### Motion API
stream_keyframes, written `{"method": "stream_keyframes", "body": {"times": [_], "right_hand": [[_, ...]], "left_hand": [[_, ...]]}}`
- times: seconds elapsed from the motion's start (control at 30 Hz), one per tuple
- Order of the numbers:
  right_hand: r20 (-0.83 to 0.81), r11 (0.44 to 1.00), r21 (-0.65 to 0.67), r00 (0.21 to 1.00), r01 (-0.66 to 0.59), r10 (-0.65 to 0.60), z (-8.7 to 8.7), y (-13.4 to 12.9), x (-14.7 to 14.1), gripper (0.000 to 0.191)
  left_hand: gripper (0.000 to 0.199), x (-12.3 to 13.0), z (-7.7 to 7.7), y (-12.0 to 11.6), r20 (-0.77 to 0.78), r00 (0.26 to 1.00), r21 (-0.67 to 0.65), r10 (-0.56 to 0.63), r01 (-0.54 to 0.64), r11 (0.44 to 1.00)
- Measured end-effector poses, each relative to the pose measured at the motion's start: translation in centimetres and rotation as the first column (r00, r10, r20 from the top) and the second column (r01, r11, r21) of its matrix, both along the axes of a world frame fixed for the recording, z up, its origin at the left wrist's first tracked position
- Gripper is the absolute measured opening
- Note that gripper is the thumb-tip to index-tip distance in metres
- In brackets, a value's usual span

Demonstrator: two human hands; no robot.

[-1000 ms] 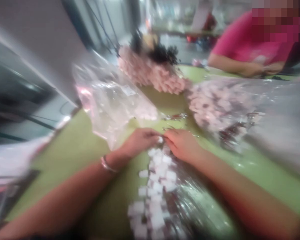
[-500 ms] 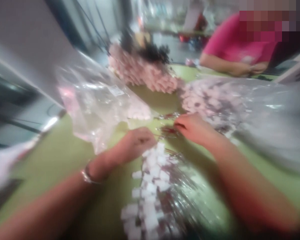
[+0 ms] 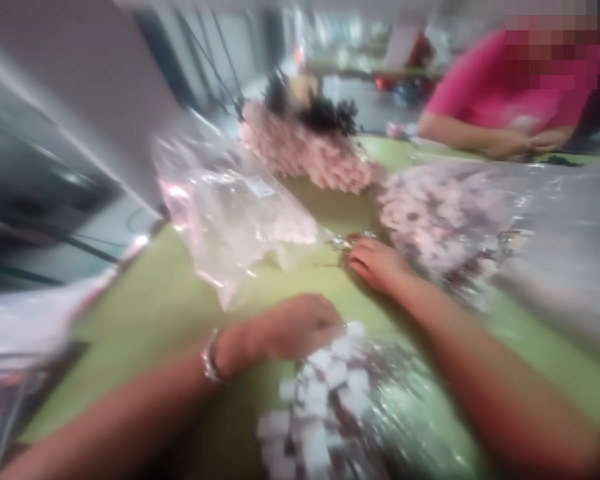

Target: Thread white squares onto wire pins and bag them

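Observation:
My left hand [image 3: 305,327], with a bracelet at the wrist, is closed at the top end of a bundle of small items with white tags [image 3: 320,393] in clear wrapping. What its fingers hold is hidden. Farther up the green table [image 3: 145,313], my right hand [image 3: 375,263] has its fingers bent down over a small pile of thin dark-red and shiny pieces [image 3: 347,241]. Blur hides whether it grips any of them. A crumpled clear plastic bag [image 3: 220,213] lies beyond my left hand.
Pale pink flower-like pieces in clear plastic [image 3: 425,207] lie at the right. Pink bundles [image 3: 305,150] with dark tops stand at the back. Across the table a person in a pink shirt [image 3: 490,93] has both hands together.
The view has shifted, moving the scene rightward. My left hand has come nearer, over the top of the tagged bundle. My right hand now lies lower on the small pile.

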State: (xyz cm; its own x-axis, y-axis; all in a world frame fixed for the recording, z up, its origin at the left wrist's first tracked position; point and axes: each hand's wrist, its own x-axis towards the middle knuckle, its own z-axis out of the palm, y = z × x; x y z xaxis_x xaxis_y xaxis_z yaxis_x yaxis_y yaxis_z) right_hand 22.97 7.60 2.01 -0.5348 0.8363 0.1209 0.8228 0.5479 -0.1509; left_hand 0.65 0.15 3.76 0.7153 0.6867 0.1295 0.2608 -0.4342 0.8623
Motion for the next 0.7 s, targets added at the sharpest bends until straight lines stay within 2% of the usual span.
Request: {"method": "stream_keyframes", "body": {"times": [0.07,0.1,0.17,0.23,0.3,0.37,0.47,0.57,0.7], "right_hand": [[-0.047,1.0,0.008,0.999,-0.011,0.011,-0.1,-0.1,-0.1,0.016],[-0.07,1.0,0.016,0.997,-0.015,0.016,-0.1,-0.3,-0.2,0.017],[-0.13,0.999,0.045,0.991,-0.009,0.015,0.0,-0.5,-0.4,0.019],[-0.21,0.996,0.076,0.977,0.039,-0.022,0.0,-0.7,-0.6,0.02],[-0.287,0.991,0.085,0.955,0.104,-0.076,0.0,-0.9,-0.7,0.021],[-0.339,0.987,0.071,0.934,0.142,-0.11,0.1,-1.2,-0.8,0.022],[-0.397,0.992,0.035,0.912,0.125,-0.101,0.5,-1.6,-0.9,0.022],[-0.508,0.992,-0.031,0.853,0.125,-0.123,1.3,-2.0,-1.0,0.018],[-0.622,0.969,-0.11,0.745,0.223,-0.242,2.1,-2.2,-1.2,0.014]], "left_hand": [[0.024,-0.1,0.4,0.4,-0.09,0.995,0.097,-0.032,0.04,0.994],[0.026,-0.3,0.5,0.9,-0.161,0.987,0.159,0.01,0.016,0.987],[0.028,-0.7,0.7,2.5,-0.278,0.932,0.278,0.232,-0.153,0.948],[0.028,-1.1,0.8,4.4,-0.356,0.814,0.412,0.458,-0.304,0.859],[0.035,-1.4,0.6,6.3,-0.404,0.727,0.512,0.555,-0.323,0.796],[0.045,-1.5,0.3,7.8,-0.462,0.674,0.559,0.577,-0.283,0.779],[0.049,-1.8,-0.5,9.4,-0.529,0.624,0.583,0.575,-0.226,0.781],[0.049,-2.6,-1.7,10.2,-0.532,0.614,0.606,0.583,-0.204,0.769],[0.05,-4.7,-3.2,9.9,-0.478,0.645,0.632,0.596,-0.219,0.743]]}}
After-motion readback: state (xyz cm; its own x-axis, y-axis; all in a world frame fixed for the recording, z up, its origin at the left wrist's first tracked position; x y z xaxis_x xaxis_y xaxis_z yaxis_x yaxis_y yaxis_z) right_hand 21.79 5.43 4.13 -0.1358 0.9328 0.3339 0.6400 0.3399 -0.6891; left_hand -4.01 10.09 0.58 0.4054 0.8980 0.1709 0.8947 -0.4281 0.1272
